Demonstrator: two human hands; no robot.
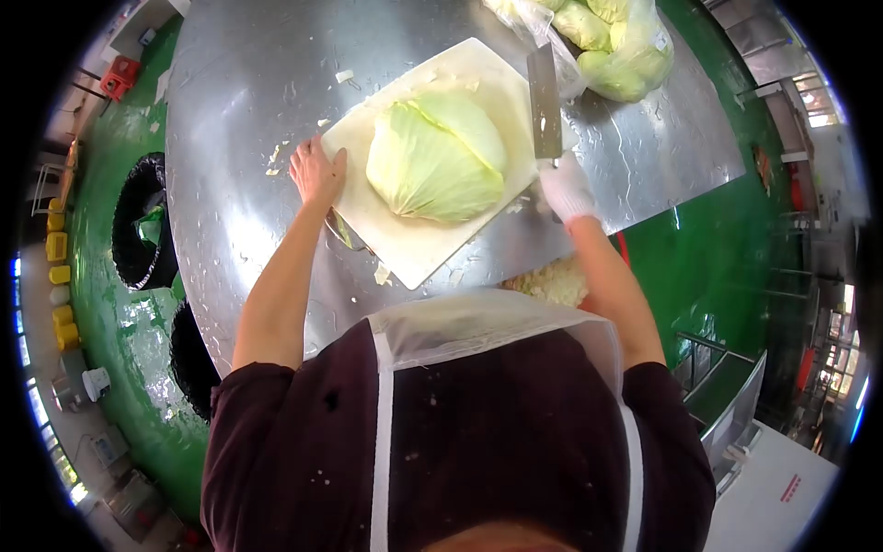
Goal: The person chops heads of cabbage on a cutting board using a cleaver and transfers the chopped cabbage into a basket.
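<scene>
A large pale green cabbage (pixel 437 158) sits whole on a white cutting board (pixel 414 253), which lies at an angle on the steel table. At the board's left corner rests my bare left hand (pixel 317 173), its thumb apart from the fingers and touching the board's edge. My right hand (pixel 566 187), in a white glove, is closed around the handle of a cleaver (pixel 544 101). The cleaver's broad blade points away from me, beside the board's right edge and apart from the cabbage. The handle is mostly hidden in the glove.
Clear plastic bags of cabbages (pixel 625 51) stand at the table's far right. Cabbage scraps are scattered on the steel table (pixel 239 101). Chopped cabbage (pixel 556 281) shows below the table's near edge. Black-lined bins (pixel 143 221) stand left on the wet green floor (pixel 138 340).
</scene>
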